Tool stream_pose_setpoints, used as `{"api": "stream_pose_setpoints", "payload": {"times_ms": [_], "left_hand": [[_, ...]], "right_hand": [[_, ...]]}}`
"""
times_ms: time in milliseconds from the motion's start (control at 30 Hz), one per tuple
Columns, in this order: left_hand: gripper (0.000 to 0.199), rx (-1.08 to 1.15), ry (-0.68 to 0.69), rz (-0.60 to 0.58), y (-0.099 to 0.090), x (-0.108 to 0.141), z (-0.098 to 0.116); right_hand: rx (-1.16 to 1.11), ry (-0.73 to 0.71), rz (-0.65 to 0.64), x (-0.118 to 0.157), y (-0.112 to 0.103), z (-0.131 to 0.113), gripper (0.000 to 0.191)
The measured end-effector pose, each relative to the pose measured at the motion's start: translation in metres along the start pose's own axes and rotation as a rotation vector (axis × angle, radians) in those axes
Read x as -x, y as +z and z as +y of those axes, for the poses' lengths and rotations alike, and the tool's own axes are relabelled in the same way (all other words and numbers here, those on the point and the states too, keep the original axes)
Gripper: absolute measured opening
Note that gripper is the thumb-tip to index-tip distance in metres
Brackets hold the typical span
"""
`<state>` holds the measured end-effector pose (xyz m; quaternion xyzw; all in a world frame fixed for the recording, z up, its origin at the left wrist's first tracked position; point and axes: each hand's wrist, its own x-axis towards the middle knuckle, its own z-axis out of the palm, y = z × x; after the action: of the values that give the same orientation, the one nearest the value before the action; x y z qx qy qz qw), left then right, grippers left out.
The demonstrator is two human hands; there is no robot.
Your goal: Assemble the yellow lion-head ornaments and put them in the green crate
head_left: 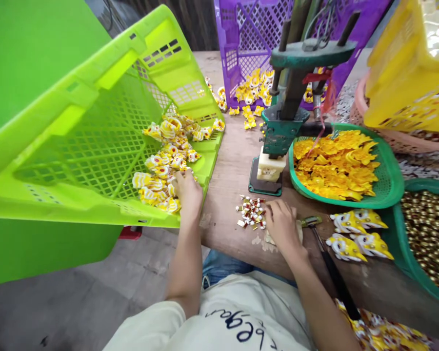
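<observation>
My left hand (187, 190) reaches into the tipped green crate (201, 168), its fingers closed at a heap of yellow and white pieces (164, 168); what they pinch is hidden. My right hand (281, 222) rests on the wooden table, fingers bent down beside a small pile of white, red and gold parts (251, 212). Its fingertips touch the right edge of that pile, and anything under them is too small to make out. Behind the pile stands a green hand press (283, 131) with a cream block (270, 168) under its ram.
Right of the press is a green basket (391, 180) of yellow pieces. Near my right forearm lie a hammer (332, 273), a screwdriver (310, 221) and several yellow-white figures (358, 234). Gold beads (428, 234) fill a basket at far right. A purple crate (225, 58) stands behind.
</observation>
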<state>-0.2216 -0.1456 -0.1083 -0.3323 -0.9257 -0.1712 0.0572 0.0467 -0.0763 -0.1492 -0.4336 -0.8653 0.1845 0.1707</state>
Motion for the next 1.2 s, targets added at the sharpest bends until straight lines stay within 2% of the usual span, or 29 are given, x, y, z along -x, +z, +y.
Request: {"api": "stream_pose_setpoints", "payload": {"times_ms": [67, 133, 233, 300, 367, 400, 467, 567, 667, 767, 867, 967, 1100, 1200], "left_hand": [[0.038, 0.032, -0.024, -0.018, -0.003, 0.001, 0.002], [0.037, 0.14, 0.011, -0.017, -0.01, 0.005, 0.008], [0.042, 0.449, 0.227, -0.053, -0.022, 0.026, 0.031], [0.046, 0.651, 0.435, -0.215, -0.028, 0.05, 0.055], [0.054, 0.756, 0.684, -0.458, -0.03, 0.075, 0.077], [0.057, 0.773, 0.786, -0.541, -0.029, 0.086, 0.086], [0.059, 0.784, 0.893, -0.635, -0.024, 0.102, 0.097], [0.053, 0.81, 0.891, -0.695, -0.007, 0.113, 0.099], [0.041, 0.882, 0.883, -0.766, 0.013, 0.118, 0.093], [0.04, 0.984, 0.843, -0.748, 0.027, 0.123, 0.091], [0.043, 1.011, 0.8, -0.676, 0.032, 0.127, 0.09], [0.041, 0.965, 0.818, -0.643, 0.032, 0.128, 0.086], [0.032, 1.038, 0.779, -0.63, 0.035, 0.128, 0.079], [0.03, 0.976, 0.761, -0.565, 0.034, 0.13, 0.079]], "right_hand": [[-0.057, 0.0, 0.053, 0.006, -0.006, -0.001, 0.017], [-0.14, -0.001, 0.129, 0.011, -0.014, -0.003, 0.018], [-0.38, 0.027, 0.249, 0.019, -0.028, -0.01, 0.019], [-0.627, 0.078, 0.253, 0.024, -0.038, -0.014, 0.023], [-0.841, 0.139, 0.214, 0.031, -0.045, -0.015, 0.027], [-0.898, 0.167, 0.199, 0.035, -0.047, -0.015, 0.026], [-0.908, 0.213, 0.197, 0.044, -0.046, -0.01, 0.019], [-0.799, 0.271, 0.187, 0.058, -0.037, 0.001, 0.012], [-0.668, 0.275, 0.2, 0.069, -0.03, 0.008, 0.013], [-0.595, 0.248, 0.242, 0.07, -0.028, 0.011, 0.015], [-0.541, 0.188, 0.278, 0.067, -0.027, 0.012, 0.018], [-0.468, 0.105, 0.316, 0.064, -0.027, 0.012, 0.024], [-0.482, 0.035, 0.228, 0.062, -0.033, 0.011, 0.025], [-0.509, 0.006, 0.169, 0.058, -0.039, 0.012, 0.023]]}}
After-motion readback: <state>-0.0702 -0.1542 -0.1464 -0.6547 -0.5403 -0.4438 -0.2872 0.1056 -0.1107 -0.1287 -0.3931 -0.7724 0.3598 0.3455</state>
